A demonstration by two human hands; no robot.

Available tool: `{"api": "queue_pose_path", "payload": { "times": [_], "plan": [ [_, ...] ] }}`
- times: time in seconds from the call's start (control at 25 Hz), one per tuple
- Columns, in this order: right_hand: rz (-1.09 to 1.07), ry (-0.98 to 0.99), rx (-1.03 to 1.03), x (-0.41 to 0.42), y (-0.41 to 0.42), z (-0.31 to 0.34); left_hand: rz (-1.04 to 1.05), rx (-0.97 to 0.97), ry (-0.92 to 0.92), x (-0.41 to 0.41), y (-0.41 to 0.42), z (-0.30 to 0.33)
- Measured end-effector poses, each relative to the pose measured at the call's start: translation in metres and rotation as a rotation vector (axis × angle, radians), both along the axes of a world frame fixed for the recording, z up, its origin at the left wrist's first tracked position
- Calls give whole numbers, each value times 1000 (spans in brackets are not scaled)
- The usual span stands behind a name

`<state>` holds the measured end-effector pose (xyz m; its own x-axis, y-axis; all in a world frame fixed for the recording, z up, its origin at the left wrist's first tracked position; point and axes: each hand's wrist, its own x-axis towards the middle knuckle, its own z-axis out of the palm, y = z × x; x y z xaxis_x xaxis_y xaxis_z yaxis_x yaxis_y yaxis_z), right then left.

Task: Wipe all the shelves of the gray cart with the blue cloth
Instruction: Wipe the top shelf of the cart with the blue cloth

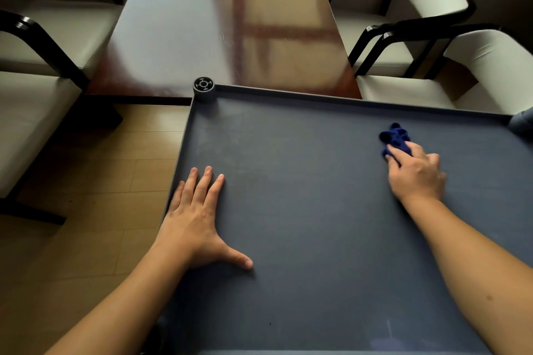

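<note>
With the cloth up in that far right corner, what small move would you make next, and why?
Probably sweep the right hand leftward, dragging the bunched blue cloth along the far edge of the cart's top shelf. The cloth sits near the far right corner, the shelf to its left lies uncovered, and the left hand rests flat at the left rim.

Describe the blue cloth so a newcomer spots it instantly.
Find the gray cart's top shelf filling the lower frame. Toward its far right corner, the right hand presses a bunched blue cloth against the surface. It is the only vivid blue thing there; the left hand lies flat, empty.
</note>
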<state>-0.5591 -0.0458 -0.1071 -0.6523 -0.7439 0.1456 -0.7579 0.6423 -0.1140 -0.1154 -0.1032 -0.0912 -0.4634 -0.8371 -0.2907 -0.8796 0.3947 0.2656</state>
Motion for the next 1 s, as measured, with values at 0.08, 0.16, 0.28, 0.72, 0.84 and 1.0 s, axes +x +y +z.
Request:
{"api": "queue_pose_path", "payload": {
  "times": [0.08,0.16,0.28,0.72,0.84,1.0],
  "plan": [
    [-52,-13,17,-6,7,2,0,-2,0,-1,-1,0],
    [-62,-71,-37,2,3,9,-6,5,-13,-1,-1,1],
    [-19,-216,-223,30,-3,27,-16,40,-29,-1,0,6],
    [574,-671,-354,284,88,66,-225,34,-98,60,81,36],
    [630,-437,-49,319,104,53,-238,54,-187,69,107,30],
    [658,-202,242,336,91,44,-141,6,-229,65,117,18]
  ]
}}
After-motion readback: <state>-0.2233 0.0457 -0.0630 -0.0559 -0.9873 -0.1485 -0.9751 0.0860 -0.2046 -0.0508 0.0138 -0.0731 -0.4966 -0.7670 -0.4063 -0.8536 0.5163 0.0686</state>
